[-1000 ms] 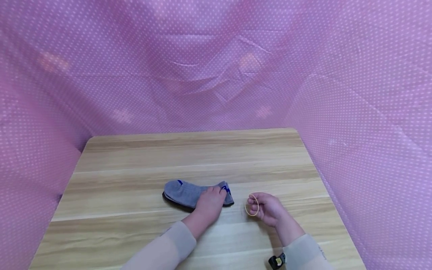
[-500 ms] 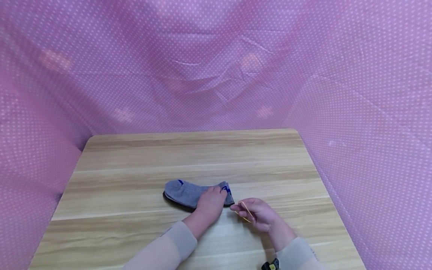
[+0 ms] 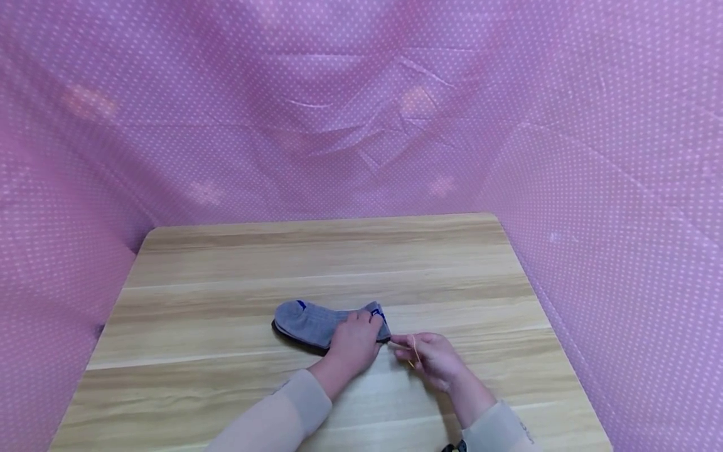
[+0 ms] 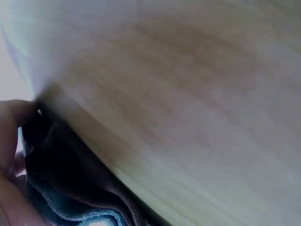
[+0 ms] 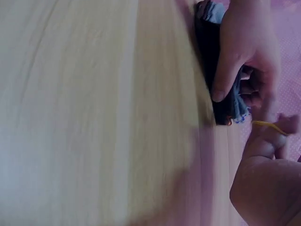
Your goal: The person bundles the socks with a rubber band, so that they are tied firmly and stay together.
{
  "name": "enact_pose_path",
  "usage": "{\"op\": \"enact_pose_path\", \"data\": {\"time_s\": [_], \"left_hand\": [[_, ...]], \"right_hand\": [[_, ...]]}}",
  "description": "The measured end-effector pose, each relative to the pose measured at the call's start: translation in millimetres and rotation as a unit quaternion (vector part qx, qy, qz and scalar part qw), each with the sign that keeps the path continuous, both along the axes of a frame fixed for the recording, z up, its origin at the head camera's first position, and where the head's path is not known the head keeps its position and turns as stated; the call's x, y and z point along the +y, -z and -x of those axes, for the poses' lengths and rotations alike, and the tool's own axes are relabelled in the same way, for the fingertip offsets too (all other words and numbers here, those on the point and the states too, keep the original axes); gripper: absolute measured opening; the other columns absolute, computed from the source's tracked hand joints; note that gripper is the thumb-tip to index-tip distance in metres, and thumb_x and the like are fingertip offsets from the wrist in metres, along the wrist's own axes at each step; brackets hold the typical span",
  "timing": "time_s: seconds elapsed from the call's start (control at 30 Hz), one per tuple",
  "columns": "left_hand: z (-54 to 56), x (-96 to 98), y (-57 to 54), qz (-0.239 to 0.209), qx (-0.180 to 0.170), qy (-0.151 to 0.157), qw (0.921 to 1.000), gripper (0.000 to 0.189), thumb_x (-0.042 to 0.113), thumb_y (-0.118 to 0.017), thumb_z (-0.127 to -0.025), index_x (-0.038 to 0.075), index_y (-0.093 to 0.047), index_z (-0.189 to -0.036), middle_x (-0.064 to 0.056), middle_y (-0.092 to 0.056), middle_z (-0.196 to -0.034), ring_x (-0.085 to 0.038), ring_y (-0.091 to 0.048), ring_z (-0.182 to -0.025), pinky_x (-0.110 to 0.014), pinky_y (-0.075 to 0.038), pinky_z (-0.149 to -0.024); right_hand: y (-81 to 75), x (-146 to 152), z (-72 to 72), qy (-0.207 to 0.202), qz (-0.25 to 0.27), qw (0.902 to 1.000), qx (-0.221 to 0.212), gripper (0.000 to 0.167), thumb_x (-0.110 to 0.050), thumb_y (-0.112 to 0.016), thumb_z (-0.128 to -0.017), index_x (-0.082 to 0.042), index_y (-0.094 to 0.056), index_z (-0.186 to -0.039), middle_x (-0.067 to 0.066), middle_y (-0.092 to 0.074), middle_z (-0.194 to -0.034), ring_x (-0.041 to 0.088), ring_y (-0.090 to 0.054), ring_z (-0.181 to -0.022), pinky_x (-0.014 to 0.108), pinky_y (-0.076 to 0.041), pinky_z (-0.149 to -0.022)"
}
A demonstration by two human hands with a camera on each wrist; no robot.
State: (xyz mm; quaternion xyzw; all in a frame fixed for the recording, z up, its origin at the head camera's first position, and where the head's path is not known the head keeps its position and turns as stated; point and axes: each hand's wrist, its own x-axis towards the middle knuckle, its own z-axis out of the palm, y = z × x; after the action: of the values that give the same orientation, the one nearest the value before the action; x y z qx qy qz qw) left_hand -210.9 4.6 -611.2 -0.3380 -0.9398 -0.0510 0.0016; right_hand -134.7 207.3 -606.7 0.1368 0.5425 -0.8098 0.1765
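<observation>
A stack of socks [image 3: 310, 321], grey on top and dark beneath, lies flat on the table. My left hand [image 3: 351, 342] grips it near the cuff end, fingers over the top and thumb along the near side. In the left wrist view the dark fabric layers of the socks [image 4: 70, 165] show beside the fingers. My right hand [image 3: 439, 361] is just right of the cuffs, an extended fingertip at or very near their edge. A thin yellow rubber band [image 5: 270, 125] loops around the fingers of this hand; part of it is hidden.
Under both hands is a light wood-grain table [image 3: 226, 263] with rounded far corners. Pink dotted cloth [image 3: 361, 125] hangs behind it and along both sides. A small black device [image 3: 454, 447] sits at the right wrist, mostly cut off below.
My right hand has moved left to the sock cuffs. The rubber band, earlier a hanging open loop, now lies close around the fingers. My left hand and the socks have stayed nearly still.
</observation>
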Motion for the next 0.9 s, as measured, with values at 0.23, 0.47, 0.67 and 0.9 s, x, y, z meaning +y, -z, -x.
{"op": "enact_pose_path", "data": {"time_s": [0.23, 0.47, 0.67, 0.9], "left_hand": [[2.1, -5.1, 1.9, -0.036, -0.021, -0.009, 0.9991, 0.013, 0.021, -0.071, -0.099, 0.018, -0.072, -0.111, -0.007, -0.069, -0.104, -0.028, -0.066, -0.095, -0.042, -0.058, -0.066], [4.9, -17.1, 7.4, -0.18, -0.099, -0.071, 0.9761, 0.02, 0.026, -0.075, -0.098, 0.015, -0.08, -0.114, -0.002, -0.077, -0.112, -0.028, -0.071, -0.105, -0.048, -0.057, -0.092], [8.2, -26.3, 9.1, -0.253, -0.139, -0.082, 0.954, 0.018, 0.024, -0.077, -0.097, 0.016, -0.081, -0.112, -0.001, -0.079, -0.111, -0.028, -0.074, -0.106, -0.049, -0.055, -0.097], [12.3, -32.0, 10.6, -0.246, -0.15, -0.065, 0.9554, 0.012, 0.025, -0.076, -0.098, 0.02, -0.08, -0.108, 0.001, -0.079, -0.108, -0.027, -0.073, -0.103, -0.048, -0.055, -0.095]], "right_hand": [[-1.5, -2, 9.8, 0.047, -0.108, 0.9924, 0.038, 0.042, -0.01, -0.066, -0.105, 0.015, -0.057, -0.136, 0.027, -0.063, -0.138, 0.027, -0.073, -0.116, 0.033, -0.06, -0.092], [1.6, -5, 13.9, 0.067, -0.143, 0.9855, 0.064, 0.043, 0.002, -0.071, -0.097, 0.016, -0.058, -0.135, 0.029, -0.065, -0.135, 0.027, -0.072, -0.116, 0.036, -0.059, -0.094], [6.8, -9, 17.3, 0.051, -0.146, 0.9826, 0.103, 0.054, 0.006, -0.076, -0.091, 0.016, -0.054, -0.14, 0.034, -0.059, -0.14, 0.041, -0.062, -0.131, 0.038, -0.058, -0.096], [8.5, -21, 28.3, 0.027, -0.206, 0.9667, 0.15, 0.068, 0.007, -0.087, -0.078, 0.014, -0.057, -0.139, 0.034, -0.061, -0.138, 0.049, -0.058, -0.132, 0.036, -0.055, -0.1]]}}
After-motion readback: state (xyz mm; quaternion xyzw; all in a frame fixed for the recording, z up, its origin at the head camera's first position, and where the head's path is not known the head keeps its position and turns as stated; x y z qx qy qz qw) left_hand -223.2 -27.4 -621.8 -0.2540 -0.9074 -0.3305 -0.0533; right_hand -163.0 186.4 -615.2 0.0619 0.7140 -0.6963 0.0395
